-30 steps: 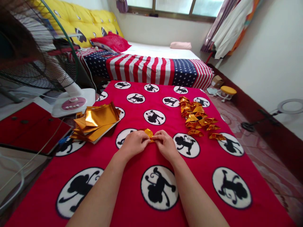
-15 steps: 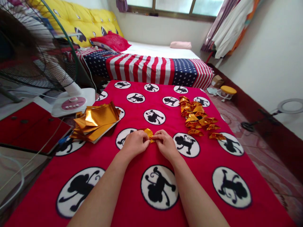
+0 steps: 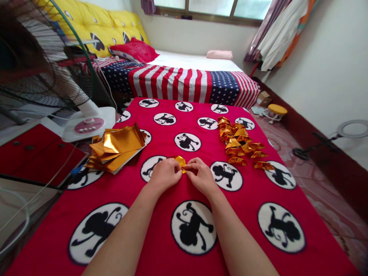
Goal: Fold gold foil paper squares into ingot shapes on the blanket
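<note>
Between my two hands, at the middle of the red cloth (image 3: 188, 184), is a piece of gold foil paper (image 3: 181, 161), partly folded. My left hand (image 3: 166, 171) grips its left side with the fingers curled round it, hiding much of the paper. With bent, pinching fingers my right hand (image 3: 200, 174) holds the paper's right edge. To the left lies a stack of flat gold foil sheets (image 3: 123, 142). Several folded gold foil ingots (image 3: 234, 142) are grouped on the right part of the cloth.
A fan (image 3: 89, 122) stands at the left, its blades blurred, beside a red drawer cabinet (image 3: 37, 153). Beyond the cloth is a bed (image 3: 184, 82) with a striped and starred cover. On the floor at right are a yellow stool (image 3: 277, 109) and a ring-topped stand (image 3: 353, 128).
Both hands stay in nearly the same place on the gold foil paper. The right fingertips have shifted very slightly. The stack and the folded ingots are unchanged.
</note>
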A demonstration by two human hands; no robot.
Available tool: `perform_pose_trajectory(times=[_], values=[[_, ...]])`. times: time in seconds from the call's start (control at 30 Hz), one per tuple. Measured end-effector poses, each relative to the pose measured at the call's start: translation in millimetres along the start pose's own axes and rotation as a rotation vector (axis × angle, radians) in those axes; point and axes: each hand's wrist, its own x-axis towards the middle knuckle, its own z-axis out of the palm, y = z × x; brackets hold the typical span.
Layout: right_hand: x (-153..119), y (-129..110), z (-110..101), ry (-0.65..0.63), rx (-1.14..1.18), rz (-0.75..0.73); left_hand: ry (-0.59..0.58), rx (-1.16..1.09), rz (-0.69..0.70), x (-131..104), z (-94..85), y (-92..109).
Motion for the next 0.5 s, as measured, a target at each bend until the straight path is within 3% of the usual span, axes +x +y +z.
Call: perform_pose_trajectory(times=[0.5], values=[[0.2, -0.3, 3.1, 0.017, -0.027, 0.028, -0.009, -0.032, -0.021, 2.0, -0.1, -0.6]])
